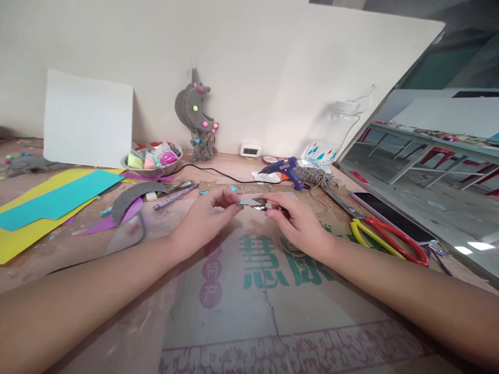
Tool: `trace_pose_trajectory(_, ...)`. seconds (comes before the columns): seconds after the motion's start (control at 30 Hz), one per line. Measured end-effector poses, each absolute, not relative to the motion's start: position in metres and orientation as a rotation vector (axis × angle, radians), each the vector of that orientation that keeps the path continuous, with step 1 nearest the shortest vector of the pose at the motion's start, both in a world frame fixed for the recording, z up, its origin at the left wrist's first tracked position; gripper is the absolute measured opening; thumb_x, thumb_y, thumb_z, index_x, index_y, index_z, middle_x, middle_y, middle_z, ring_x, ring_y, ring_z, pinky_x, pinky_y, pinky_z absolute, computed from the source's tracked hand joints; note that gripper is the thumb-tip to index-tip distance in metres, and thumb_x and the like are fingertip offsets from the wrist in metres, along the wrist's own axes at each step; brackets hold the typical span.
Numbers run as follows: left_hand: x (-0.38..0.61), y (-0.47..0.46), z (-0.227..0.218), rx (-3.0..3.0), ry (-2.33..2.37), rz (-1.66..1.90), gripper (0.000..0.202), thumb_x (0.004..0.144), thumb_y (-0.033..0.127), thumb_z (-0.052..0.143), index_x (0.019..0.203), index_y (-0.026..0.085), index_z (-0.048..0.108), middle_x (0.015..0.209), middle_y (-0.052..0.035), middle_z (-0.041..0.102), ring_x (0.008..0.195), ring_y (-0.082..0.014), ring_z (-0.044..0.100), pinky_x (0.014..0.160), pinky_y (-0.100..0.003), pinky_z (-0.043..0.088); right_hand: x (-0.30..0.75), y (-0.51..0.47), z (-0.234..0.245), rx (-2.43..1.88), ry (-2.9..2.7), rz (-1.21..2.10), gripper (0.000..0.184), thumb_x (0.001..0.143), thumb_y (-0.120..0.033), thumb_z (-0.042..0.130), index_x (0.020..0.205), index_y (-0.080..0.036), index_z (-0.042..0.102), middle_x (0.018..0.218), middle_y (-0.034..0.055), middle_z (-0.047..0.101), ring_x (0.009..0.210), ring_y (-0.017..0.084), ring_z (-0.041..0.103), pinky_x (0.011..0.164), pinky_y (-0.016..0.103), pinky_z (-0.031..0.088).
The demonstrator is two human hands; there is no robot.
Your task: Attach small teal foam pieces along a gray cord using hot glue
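- A small blue strip juts from the left hand, pinched between thumb and forefinger, just beside the right hand's parted blades.
- The right hand grips small scissors, pointed toward the left.
- Trimming appears under way; a clean snip would call for steady fingertips clear of the blades.
- Both forearms reach forward, wrists angled inward.

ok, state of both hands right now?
Left hand: closed, pinching a small blue piece between thumb and fingers.
Right hand: closed around small snips, blades apart and pointing toward the blue piece.
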State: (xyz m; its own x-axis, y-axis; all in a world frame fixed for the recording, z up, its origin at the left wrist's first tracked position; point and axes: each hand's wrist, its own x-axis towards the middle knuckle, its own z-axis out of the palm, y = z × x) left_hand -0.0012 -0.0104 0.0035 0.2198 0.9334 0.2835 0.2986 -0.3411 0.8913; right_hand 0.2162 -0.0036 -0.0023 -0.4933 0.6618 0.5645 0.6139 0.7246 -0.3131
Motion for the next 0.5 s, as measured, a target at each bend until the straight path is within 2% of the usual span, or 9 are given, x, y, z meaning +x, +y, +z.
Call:
trace_pose_trajectory(0.1,-0.001,-0.012,0.003,1.829,1.155,1.146,0.008,0.079,0.025,0.056,0.085,0.021,0.058,0.088,-0.0002,0.064,0.085,-0.0142,0.059,0.079,-0.027,0.045,0.218,0.002,-0.004,-0.945,-2.306,-0.034,0.03,0.092,-0.033,0.046,0.116,-0.02,0.057,0.088,0.0058,0.063,0.078,0.018,0.055,0.071,0.031,0.042)
trace_pose_trajectory(0.27,-0.001,-0.014,0.005,1.863,1.191,1.145,0.008,0.078,0.019,0.052,0.083,0.021,0.059,0.087,0.0001,0.065,0.085,-0.0139,0.059,0.081,-0.027,0.045,0.219,0.001,0.0,-0.875,-2.391,-0.3,0.028,0.09,-0.035,0.049,0.109,-0.018,0.06,0.077,0.005,0.059,0.073,0.019,0.049,0.069,0.032,0.037)
trace_pose_trajectory(0.5,-0.002,-0.011,0.002,1.879,1.163,1.118,0.008,0.077,0.021,0.053,0.083,0.02,0.058,0.09,-0.0007,0.065,0.089,-0.015,0.06,0.083,-0.028,0.045,0.227,0.004,0.004,-0.863,-2.382,-0.45,0.026,0.091,-0.034,0.048,0.103,-0.015,0.061,0.075,0.0058,0.058,0.072,0.019,0.048,0.068,0.031,0.036)
